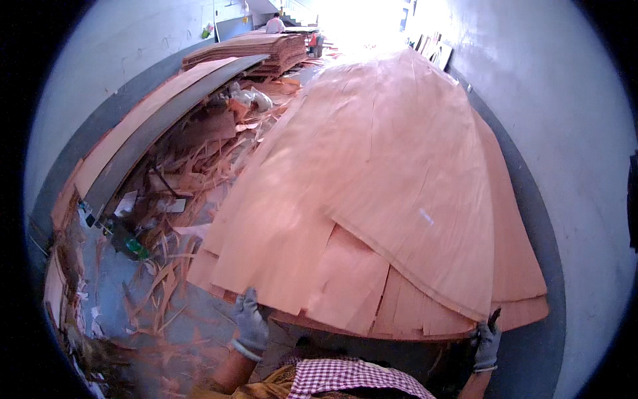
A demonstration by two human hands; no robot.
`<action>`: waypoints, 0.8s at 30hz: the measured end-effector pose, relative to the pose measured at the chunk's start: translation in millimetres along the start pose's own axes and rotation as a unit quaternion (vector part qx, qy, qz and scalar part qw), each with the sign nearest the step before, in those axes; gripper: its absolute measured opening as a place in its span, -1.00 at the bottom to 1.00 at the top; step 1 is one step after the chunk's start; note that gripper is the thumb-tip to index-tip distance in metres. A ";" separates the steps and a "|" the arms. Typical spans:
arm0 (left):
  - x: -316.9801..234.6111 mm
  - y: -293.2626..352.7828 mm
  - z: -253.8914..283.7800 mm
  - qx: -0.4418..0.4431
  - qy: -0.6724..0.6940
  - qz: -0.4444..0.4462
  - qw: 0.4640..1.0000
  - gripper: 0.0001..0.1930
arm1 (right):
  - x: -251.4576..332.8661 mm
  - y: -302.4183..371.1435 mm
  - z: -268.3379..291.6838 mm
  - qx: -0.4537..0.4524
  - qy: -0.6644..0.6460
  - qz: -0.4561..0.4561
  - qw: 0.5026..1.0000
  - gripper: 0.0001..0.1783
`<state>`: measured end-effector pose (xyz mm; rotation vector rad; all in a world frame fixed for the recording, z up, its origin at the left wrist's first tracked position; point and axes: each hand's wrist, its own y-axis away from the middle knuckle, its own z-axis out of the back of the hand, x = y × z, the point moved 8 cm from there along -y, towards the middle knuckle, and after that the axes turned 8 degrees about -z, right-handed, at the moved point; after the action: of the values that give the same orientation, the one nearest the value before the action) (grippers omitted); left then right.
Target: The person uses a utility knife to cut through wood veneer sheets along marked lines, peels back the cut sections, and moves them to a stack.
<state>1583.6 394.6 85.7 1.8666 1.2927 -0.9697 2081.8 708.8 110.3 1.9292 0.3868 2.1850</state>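
Note:
A tall stack of thin reddish-brown wood veneer sheets (372, 166) stretches away in front of me. The top sheets lie unevenly, with a slanted flap crossing others near the front, and splits run along the grain. My left hand (250, 326), in a grey glove, is closed on a veneer sheet's near edge at the front left. At the front right my right hand (488, 344), also gloved in grey, grips the pointed near corner of the overlapping top sheet. The fingers under the edges are partly hidden.
Veneer scraps (169, 279) litter the floor on the left, with a green bottle (136, 249) among them. A long bench (153, 143) carrying veneer runs along the left wall. Another stack (286, 53) and a person (274, 24) are farther back. A wall (551, 106) rises on the right.

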 end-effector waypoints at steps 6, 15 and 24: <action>2.9 -44.4 -33.5 0.053 0.018 -0.090 0.994 -0.77 | 49.0 -20.4 -25.8 -0.003 0.027 0.040 0.999 -0.90; 27.6 -39.2 29.5 -0.015 0.031 -0.043 0.998 -0.78 | 33.9 19.7 -53.6 -0.040 0.064 0.065 0.995 -0.86; -1.4 -79.4 -29.8 0.056 0.056 0.008 0.997 -0.83 | 62.9 -13.0 -93.7 -0.013 0.009 0.055 0.998 -0.90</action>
<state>1513.9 442.2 93.6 2.0392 1.3098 -0.9576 1980.7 735.3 154.5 1.9627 0.2601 2.2641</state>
